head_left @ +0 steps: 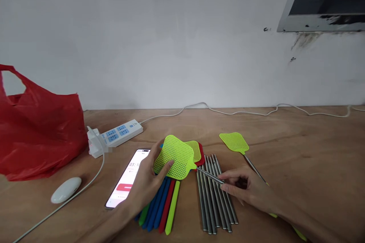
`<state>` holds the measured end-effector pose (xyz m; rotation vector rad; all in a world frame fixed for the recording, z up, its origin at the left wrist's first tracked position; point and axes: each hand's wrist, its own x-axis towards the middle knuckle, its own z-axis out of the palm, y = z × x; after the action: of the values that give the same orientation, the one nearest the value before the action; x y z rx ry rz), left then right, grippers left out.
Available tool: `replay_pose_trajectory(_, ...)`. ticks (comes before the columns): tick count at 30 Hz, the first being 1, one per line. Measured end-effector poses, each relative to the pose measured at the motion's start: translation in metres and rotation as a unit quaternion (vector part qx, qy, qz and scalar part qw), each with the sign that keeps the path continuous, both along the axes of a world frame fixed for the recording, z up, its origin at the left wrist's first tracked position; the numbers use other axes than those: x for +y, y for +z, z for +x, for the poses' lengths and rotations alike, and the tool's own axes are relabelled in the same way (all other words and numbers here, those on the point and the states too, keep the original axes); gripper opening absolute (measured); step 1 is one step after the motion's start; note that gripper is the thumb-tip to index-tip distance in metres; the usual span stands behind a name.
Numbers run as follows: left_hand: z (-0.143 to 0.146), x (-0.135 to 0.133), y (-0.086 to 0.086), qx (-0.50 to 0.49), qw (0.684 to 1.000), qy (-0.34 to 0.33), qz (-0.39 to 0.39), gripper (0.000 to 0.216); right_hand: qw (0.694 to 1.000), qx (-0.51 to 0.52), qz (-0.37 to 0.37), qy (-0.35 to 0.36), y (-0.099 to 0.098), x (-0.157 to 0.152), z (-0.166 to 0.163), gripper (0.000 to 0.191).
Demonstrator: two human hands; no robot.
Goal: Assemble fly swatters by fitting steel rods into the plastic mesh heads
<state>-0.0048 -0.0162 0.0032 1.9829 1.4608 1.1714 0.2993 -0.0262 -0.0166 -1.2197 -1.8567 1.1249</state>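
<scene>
Between my thumb and fingers, my left hand grips a yellow-green perforated fly swatter head. A thin metal rod joins its neck, and my right hand pinches that rod's other end. Below the rod lies a row of loose silver metal rods. Beneath my left hand are several coloured handles, blue, green, red and one yellow-green handle. Behind the held head, more swatter heads show in part, one of them a red head. Past my right hand lies another yellow-green fly swatter, its shaft partly hidden by my arm.
A lit phone lies left of my left hand. Farther left are a white power strip, a white mouse-shaped object and a red plastic bag. A white cable runs along the wall.
</scene>
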Motion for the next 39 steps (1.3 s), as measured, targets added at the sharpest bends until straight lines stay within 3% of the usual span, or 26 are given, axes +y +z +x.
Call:
replay_pose_trajectory(4,-0.002,0.0,0.0,0.017,1.0,-0.014,0.0,0.056,1.0,-0.01,0.015,0.011,0.004,-0.002,0.0,0.031)
replay_pose_trajectory(9,0.002,-0.006,0.002,0.022,1.0,-0.013,0.016,0.059,0.998,0.01,0.048,-0.03,-0.009,-0.007,0.001,0.033)
replay_pose_trajectory(15,0.003,-0.007,-0.001,0.041,0.999,-0.017,0.005,0.059,0.998,0.036,0.028,-0.039,-0.019,-0.012,0.0,0.033)
replay_pose_trajectory(22,0.002,-0.002,0.01,-0.003,0.999,-0.035,-0.009,0.059,1.0,0.004,0.022,0.009,0.0,-0.01,-0.011,0.022)
replay_pose_trajectory(25,0.0,0.001,0.015,-0.044,0.999,0.006,-0.006,0.048,0.996,-0.028,0.085,-0.03,0.006,-0.005,-0.011,0.032)
replay_pose_trajectory(29,0.001,-0.001,0.02,0.048,0.998,0.009,0.031,0.026,0.956,-0.15,0.213,-0.135,0.003,0.006,0.001,0.042)
replay_pose_trajectory(31,0.004,-0.004,0.021,0.121,0.991,-0.016,0.05,0.023,0.926,-0.242,0.234,-0.173,0.0,0.012,0.009,0.039)
replay_pose_trajectory(35,0.009,-0.009,0.021,0.232,0.969,-0.067,0.043,0.033,0.865,-0.413,0.198,-0.206,0.001,0.022,0.019,0.031)
replay_pose_trajectory(39,0.011,-0.01,0.018,0.293,0.947,-0.124,0.034,0.034,0.836,-0.493,0.139,-0.197,0.01,0.022,0.02,0.033)
